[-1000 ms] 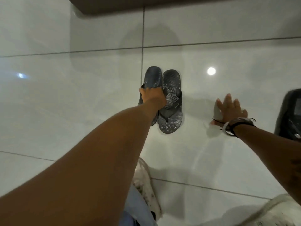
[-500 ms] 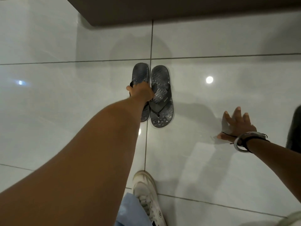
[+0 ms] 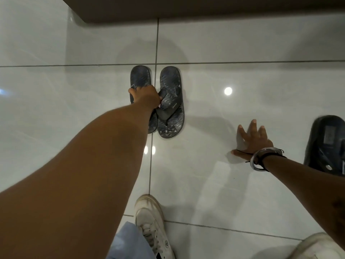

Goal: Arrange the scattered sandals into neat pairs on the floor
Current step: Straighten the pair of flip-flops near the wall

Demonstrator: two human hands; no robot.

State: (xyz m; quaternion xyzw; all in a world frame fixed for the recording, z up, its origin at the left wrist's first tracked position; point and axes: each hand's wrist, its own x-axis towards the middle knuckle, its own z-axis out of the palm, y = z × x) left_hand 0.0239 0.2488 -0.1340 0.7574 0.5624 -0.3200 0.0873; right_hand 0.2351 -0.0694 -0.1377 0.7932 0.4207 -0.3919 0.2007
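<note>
Near edge: a white sneaker (image 3: pixel 151 227) with a pale blue trouser hem (image 3: pixel 128 242) stands on the white tiled floor (image 3: pixel 205 193); a second white shoe (image 3: pixel 321 247) shows at the near right corner.
Right hand (image 3: pixel 252 141): released, fingers spread, palm flat on the floor to the right of the pair; a bracelet (image 3: pixel 261 157) and dark cords circle the wrist.
Dark sandal at right edge (image 3: pixel 328 144): lies alone on the floor, just right of the right hand, partly cut off by the frame.
Left hand (image 3: pixel 147 97): reaches far forward, clenched on the strap of the left sandal (image 3: pixel 140 79); the fingers seem also to touch the neighbouring strap, though the grip itself is hidden.
Right sandal (image 3: pixel 170 101): flat on the floor, side by side with the left sandal, toes toward the near side, straddling a grout line.
Far edge: a brown ledge (image 3: pixel 205 8) runs across the top.
</note>
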